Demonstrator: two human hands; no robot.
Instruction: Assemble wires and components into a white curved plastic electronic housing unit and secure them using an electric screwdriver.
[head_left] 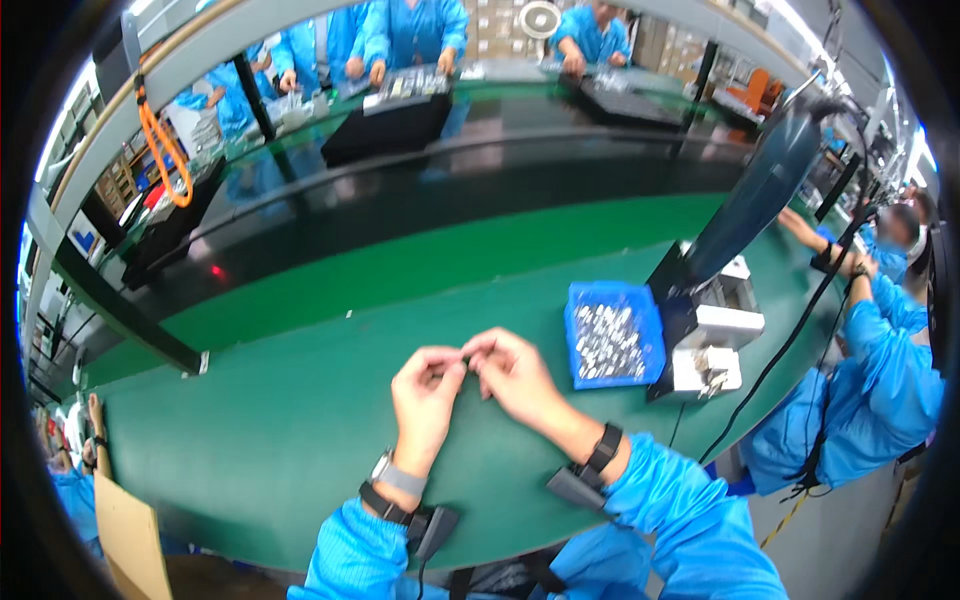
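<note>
My left hand (428, 392) and my right hand (513, 372) meet fingertip to fingertip over the green work surface (300, 440). Thumbs and forefingers are pinched together, and a tiny dark piece (466, 361) shows between them, too small to name. Both hands seem to grip it. Right of my right hand stands a blue plastic bin (657, 345) holding many small shiny metal parts (608, 340). Beside the bin is a bench machine with a dark curved arm (750, 200) and a light metal block (706, 370) at its base, with small metal pieces on it.
A dark conveyor (500, 170) runs beyond the green surface, with black trays (388, 130) on it. An upright post (130, 310) stands at left, and an orange loop (163, 150) hangs above. A black cable (780, 360) trails at right. Co-workers in blue sit around, one (860, 350) near at right.
</note>
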